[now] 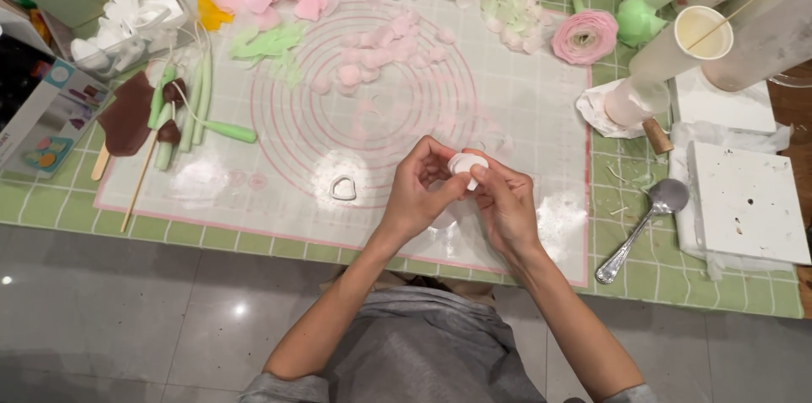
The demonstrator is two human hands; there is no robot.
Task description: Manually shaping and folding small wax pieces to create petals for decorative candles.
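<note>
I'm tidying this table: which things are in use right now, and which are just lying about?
In use:
left hand
right hand
white petal held by both hands
mat

Lying about:
heart cutter
spoon
pink flower
green stems
cups
white block

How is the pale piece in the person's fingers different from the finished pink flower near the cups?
The white petal piece is a single thin, pale scrap, pinched between the left hand and right hand above the mat. The pink flower is a full bloom of many layered petals, deeper in colour, much larger, and lies untouched at the mat's far right edge. Both look made of the same soft, mouldable material.
</note>
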